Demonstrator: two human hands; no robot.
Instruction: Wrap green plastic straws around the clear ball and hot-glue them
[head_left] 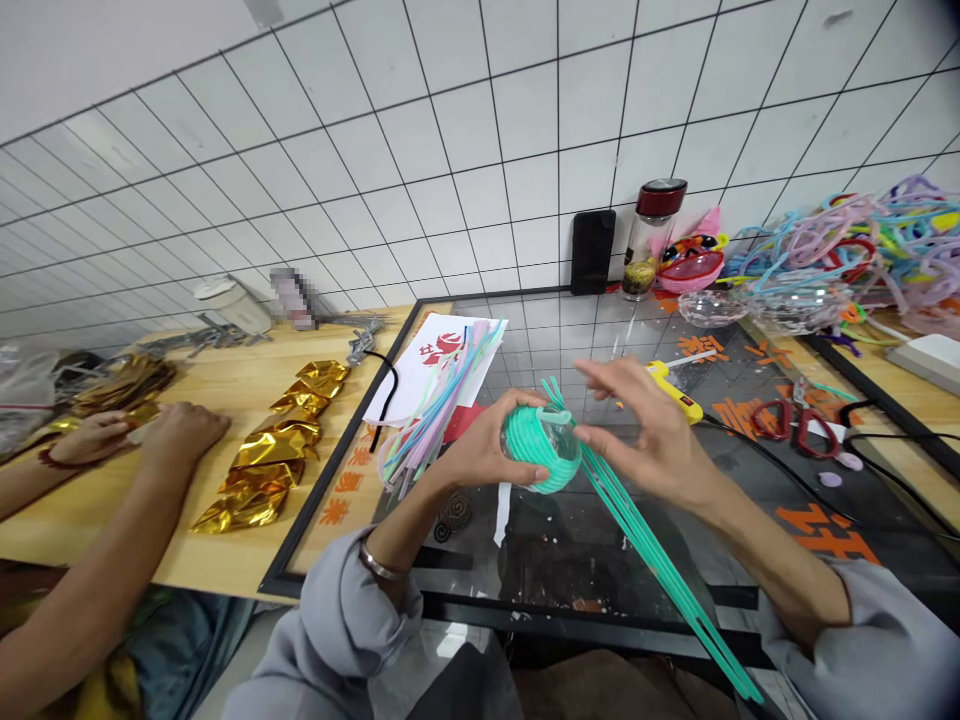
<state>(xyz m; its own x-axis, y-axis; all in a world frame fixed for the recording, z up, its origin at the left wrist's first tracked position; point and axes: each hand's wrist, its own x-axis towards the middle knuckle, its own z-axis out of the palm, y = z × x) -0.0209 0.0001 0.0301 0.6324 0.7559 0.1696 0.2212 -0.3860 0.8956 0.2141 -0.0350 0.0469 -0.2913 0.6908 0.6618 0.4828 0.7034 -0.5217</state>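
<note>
My left hand [480, 452] is closed round a clear round object wrapped in teal pipe cleaner [541, 449], held above the glass sheet. My right hand [645, 425] is just to its right, fingers spread, fingertips touching the teal strand at the top of the wrap. Loose teal pipe cleaners [652, 560] trail from the wrap down to the lower right across my right forearm. A bundle of pastel pipe cleaners [439, 410] lies on the table to the left of my left hand.
A co-worker's hands [142, 435] rest on the wooden table at left beside gold foil pieces [274, 455]. A yellow glue gun [675, 392], red scissors [787, 425], a jar [651, 240], a phone [592, 250] and a heap of pipe cleaners [862, 250] lie behind.
</note>
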